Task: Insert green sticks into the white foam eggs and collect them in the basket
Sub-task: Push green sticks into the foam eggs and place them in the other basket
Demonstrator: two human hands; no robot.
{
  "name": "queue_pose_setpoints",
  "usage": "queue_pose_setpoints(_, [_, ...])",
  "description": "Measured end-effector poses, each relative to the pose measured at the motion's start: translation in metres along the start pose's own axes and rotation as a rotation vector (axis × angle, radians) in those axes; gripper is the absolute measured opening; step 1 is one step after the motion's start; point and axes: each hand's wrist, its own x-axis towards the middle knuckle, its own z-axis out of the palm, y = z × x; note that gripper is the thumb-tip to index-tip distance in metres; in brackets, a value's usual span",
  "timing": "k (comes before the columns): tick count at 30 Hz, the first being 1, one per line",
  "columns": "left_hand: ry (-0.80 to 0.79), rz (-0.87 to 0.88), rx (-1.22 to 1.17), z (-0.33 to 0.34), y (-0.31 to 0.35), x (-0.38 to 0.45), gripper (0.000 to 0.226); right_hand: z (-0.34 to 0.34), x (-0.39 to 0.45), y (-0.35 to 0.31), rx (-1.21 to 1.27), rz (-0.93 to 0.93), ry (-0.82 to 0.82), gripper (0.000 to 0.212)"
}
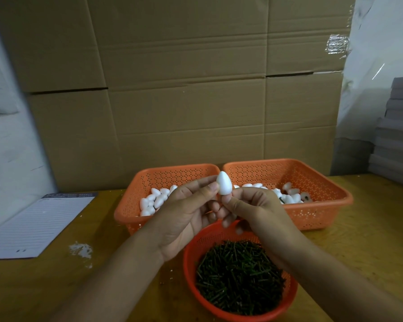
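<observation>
A white foam egg (224, 183) stands point up between both hands, above the table. My left hand (191, 210) pinches its side with thumb and fingers. My right hand (254, 208) has its curled fingers right under the egg's blunt end; any stick there is hidden. A round red bowl (191, 263) near me is full of short green sticks (240, 275). Behind it stand two orange perforated baskets: the left basket (135, 194) holds plain foam eggs (154, 201), the right basket (323, 201) holds eggs (291, 196), at least one with a green stick.
A lined paper pad (37, 224) lies on the wooden table (358, 240) at the left, with white foam crumbs (80, 248) beside it. Large cardboard boxes (184, 89) close off the back. A stack of grey sheets (396, 135) stands at the right.
</observation>
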Motion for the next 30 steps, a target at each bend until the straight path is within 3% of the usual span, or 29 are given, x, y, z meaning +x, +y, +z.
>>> queue_pose_setpoints(3, [0.043, 0.005, 0.034, -0.005, 0.003, 0.001, 0.035, -0.003, 0.0, -0.001, 0.011, -0.006, 0.036, 0.023])
queue_pose_setpoints(8, [0.288, 0.068, 0.102, -0.023, 0.013, 0.006, 0.018, -0.022, 0.009, -0.002, -0.07, 0.002, 0.244, 0.016])
queue_pose_setpoints(13, [0.491, 0.129, 0.603, -0.053, 0.018, 0.009, 0.021, -0.07, 0.022, 0.002, -0.58, -0.073, 0.535, 0.013])
queue_pose_setpoints(17, [0.502, 0.065, 0.887, -0.079, 0.021, 0.009, 0.02, -0.102, 0.026, 0.012, -0.971, 0.001, 0.547, 0.037])
queue_pose_setpoints(20, [0.527, 0.042, 1.024, -0.094, 0.019, 0.01, 0.021, -0.109, 0.027, 0.022, -1.19, 0.078, 0.565, 0.044])
queue_pose_setpoints(23, [0.553, 0.012, 1.164, -0.104, 0.016, 0.012, 0.02, -0.103, 0.027, 0.024, -1.316, 0.056, 0.524, 0.039])
queue_pose_setpoints(26, [0.547, 0.002, 1.226, -0.11, 0.013, 0.012, 0.018, -0.084, 0.025, 0.017, -1.331, -0.079, 0.392, 0.027])
queue_pose_setpoints(28, [0.541, 0.007, 1.241, -0.114, 0.013, 0.014, 0.016, -0.065, 0.02, 0.009, -1.218, -0.166, 0.224, 0.017])
queue_pose_setpoints(30, [0.54, 0.006, 1.263, -0.116, 0.013, 0.018, 0.014, -0.047, 0.014, 0.004, -1.099, -0.197, -0.054, 0.014])
